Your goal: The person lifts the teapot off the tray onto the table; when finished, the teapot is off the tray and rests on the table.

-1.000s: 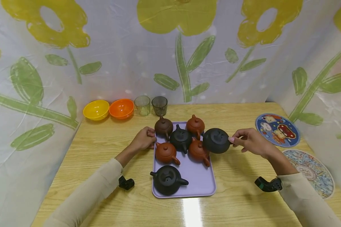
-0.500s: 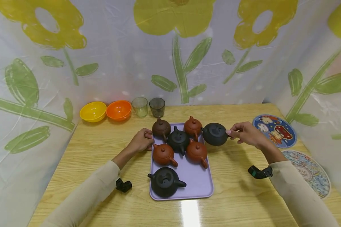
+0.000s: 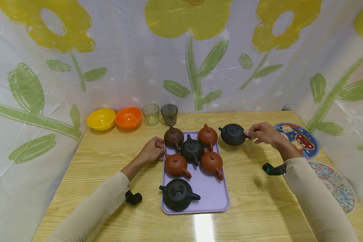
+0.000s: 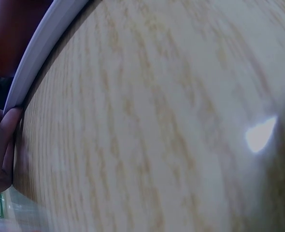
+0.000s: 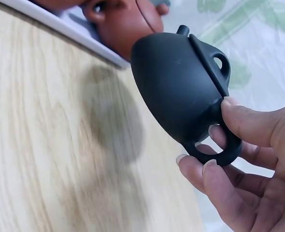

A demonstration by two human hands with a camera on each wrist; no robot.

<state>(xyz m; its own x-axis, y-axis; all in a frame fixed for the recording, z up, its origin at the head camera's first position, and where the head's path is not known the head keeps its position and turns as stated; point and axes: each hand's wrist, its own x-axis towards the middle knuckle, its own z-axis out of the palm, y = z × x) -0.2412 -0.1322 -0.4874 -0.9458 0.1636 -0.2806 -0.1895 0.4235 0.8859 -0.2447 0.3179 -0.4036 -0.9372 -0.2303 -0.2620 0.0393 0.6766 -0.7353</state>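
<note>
My right hand (image 3: 266, 135) pinches the loop handle of a black teapot (image 3: 232, 135). In the right wrist view that teapot (image 5: 174, 87) hangs tilted above the wood, thumb and fingers round its handle, its shadow below. Just right of the lilac tray's (image 3: 213, 198) far corner, it is apart from the tray. My left hand (image 3: 152, 150) holds the tray's left rim; the left wrist view shows fingers (image 4: 2, 140) at that rim. On the tray stand a dark brown teapot (image 3: 173, 137), a black teapot (image 3: 192, 149), three reddish teapots (image 3: 211, 163) and a larger black teapot (image 3: 177, 194).
Along the back left stand a yellow bowl (image 3: 101, 119), an orange bowl (image 3: 128, 117), a clear glass (image 3: 151, 114) and a grey glass (image 3: 169, 114). Two round mats, one blue (image 3: 300, 143) and one patterned (image 3: 334, 185), lie at the right. A flowered curtain (image 3: 124, 67) hangs behind.
My right hand has carried the black teapot away from the tray, rightward and toward the back. The left hand stays at the tray's rim.
</note>
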